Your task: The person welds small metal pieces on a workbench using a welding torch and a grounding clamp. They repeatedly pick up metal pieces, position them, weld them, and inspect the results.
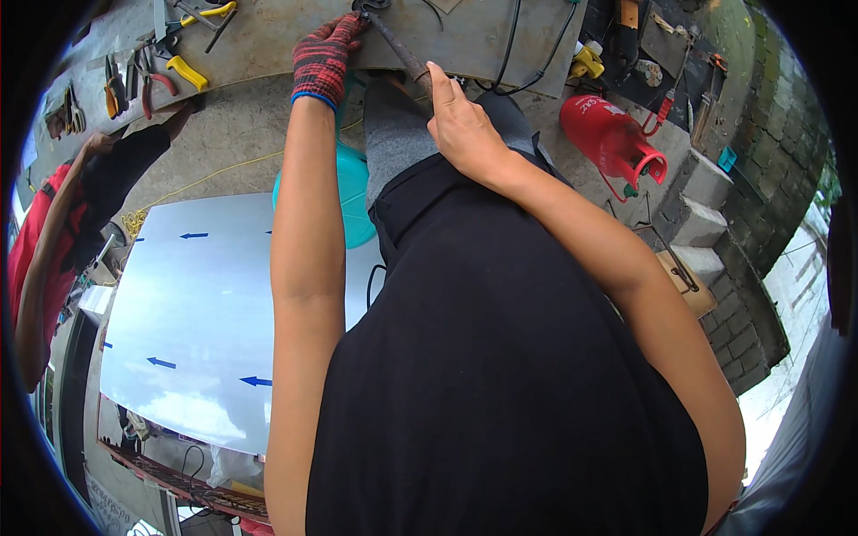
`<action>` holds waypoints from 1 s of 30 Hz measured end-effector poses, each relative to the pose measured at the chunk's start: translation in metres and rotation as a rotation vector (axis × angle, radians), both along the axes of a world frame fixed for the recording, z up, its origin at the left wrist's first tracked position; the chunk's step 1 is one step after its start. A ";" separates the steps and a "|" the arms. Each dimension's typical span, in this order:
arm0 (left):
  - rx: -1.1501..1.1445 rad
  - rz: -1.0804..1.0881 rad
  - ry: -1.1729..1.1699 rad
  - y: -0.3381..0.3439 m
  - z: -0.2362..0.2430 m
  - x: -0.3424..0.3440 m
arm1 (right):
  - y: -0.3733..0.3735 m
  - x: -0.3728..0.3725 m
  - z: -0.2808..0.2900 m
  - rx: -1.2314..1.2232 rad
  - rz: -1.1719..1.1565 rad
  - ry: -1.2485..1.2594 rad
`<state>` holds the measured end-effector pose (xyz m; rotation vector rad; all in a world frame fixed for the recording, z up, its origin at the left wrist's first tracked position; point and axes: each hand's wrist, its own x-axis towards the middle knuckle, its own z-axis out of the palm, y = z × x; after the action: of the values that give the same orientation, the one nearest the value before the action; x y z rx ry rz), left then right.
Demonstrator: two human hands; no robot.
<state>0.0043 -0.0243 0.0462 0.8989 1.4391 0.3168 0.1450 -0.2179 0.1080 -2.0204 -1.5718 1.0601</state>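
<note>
Long-handled tool (398, 47) slanting across the near edge of the metal table (268, 40), and the bare right hand (466, 125) is wrapped around its lower end! Up beside its far end, the gloved left hand (322, 61) has its fingers at a dark metal piece (372, 4); whether they're clamped on it, I can't tell. Red cylinder (601, 134) stands off right.

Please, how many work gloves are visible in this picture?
1: a red-and-black striped glove, on the left hand near the top edge. The right hand, which holds a rod, is bare. More gloves may be hidden.
</note>
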 end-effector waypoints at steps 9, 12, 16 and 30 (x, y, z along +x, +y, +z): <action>-0.001 -0.007 -0.012 0.001 0.001 0.000 | -0.001 0.003 -0.004 -0.034 -0.020 0.041; 0.002 -0.005 -0.018 -0.001 0.003 0.001 | -0.001 0.004 -0.005 -0.011 -0.006 -0.004; -0.008 0.010 -0.031 0.000 0.002 0.000 | -0.002 0.006 -0.007 0.006 -0.002 -0.001; -0.019 0.032 -0.042 -0.001 0.006 0.002 | 0.000 0.010 -0.004 -0.009 0.034 -0.042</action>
<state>0.0067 -0.0252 0.0521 0.8498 1.4165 0.3437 0.1555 -0.2175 0.1038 -2.0410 -1.6310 1.0463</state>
